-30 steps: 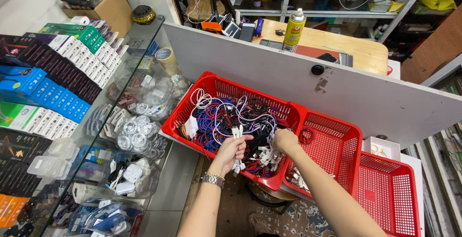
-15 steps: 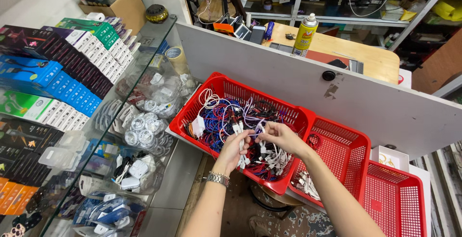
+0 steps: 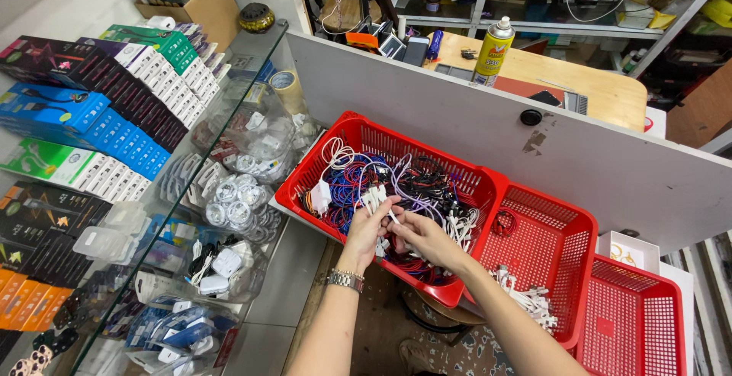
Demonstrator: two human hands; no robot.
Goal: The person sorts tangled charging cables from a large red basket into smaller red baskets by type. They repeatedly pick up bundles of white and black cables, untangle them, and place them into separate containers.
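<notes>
In the head view, a bundle of white cables is gripped between both hands above the near edge of a red basket filled with tangled cables. The left hand is closed around the bundle from below; the right hand is pinched on it from the right. A second basket adjoins on the right.
</notes>
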